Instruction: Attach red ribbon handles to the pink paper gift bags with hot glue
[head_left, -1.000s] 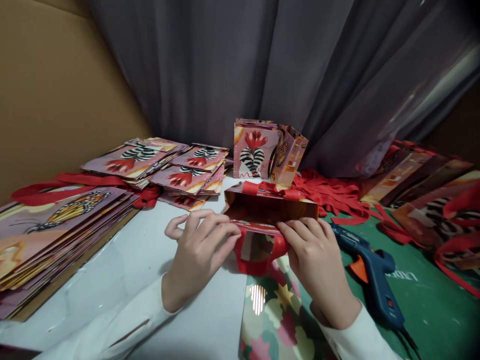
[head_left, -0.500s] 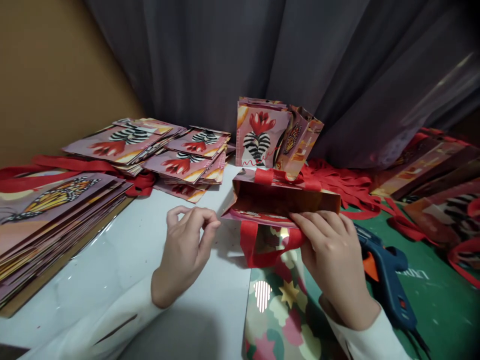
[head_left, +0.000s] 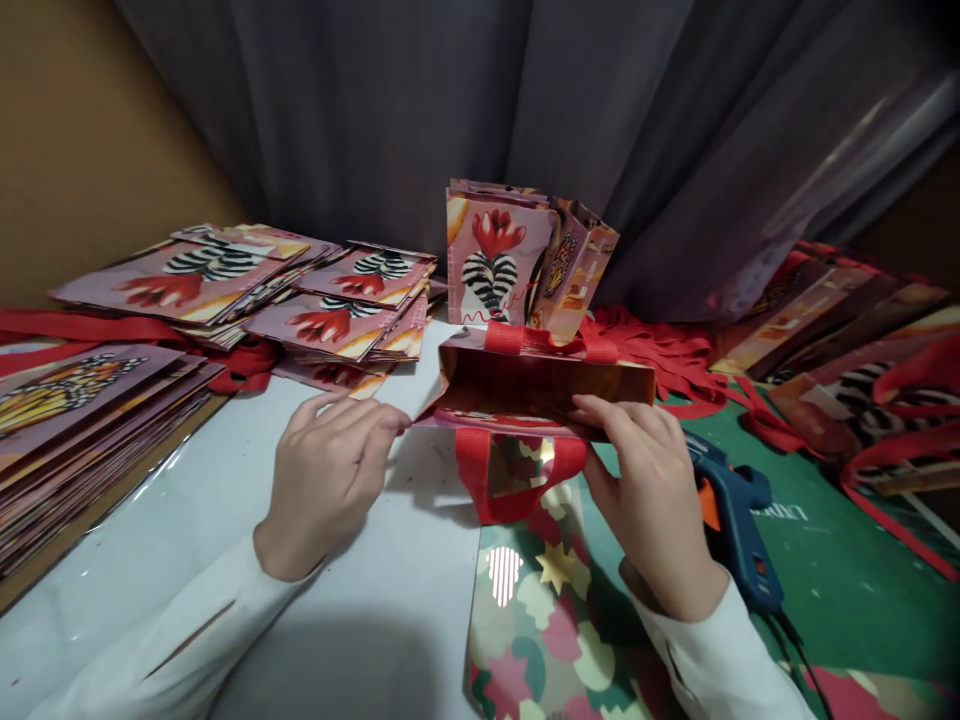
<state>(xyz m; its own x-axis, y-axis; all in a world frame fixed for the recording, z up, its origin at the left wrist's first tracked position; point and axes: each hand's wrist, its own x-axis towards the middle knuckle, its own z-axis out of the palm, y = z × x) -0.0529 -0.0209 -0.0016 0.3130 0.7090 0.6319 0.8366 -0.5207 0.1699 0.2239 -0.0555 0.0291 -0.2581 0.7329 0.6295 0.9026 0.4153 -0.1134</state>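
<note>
A pink paper bag (head_left: 540, 385) is held with its open mouth facing me. Red ribbon handles are on both long sides; the near handle (head_left: 472, 480) hangs down in a loop. My right hand (head_left: 645, 480) grips the near rim at the right, fingers inside the mouth and thumb outside. My left hand (head_left: 330, 475) is closed in a pinch, its fingertips right at the bag's left corner. Whether they hold that corner or something small, I cannot make out. Below the bag lies a shiny camouflage-patterned sheet with stars (head_left: 540, 610).
A blue glue gun (head_left: 739, 530) lies right of my right hand on a green surface (head_left: 832, 560). Flat bag stacks (head_left: 202, 275) and a butterfly-print stack (head_left: 97, 420) are at left. Finished-looking bags (head_left: 495, 255) stand behind, near red ribbons (head_left: 652, 345). More bags (head_left: 840, 320) stand right.
The view has shifted slightly, so everything sits further left. My left hand has turned more palm-down and its fingers have closed together near the bag's corner. My right hand keeps its grip.
</note>
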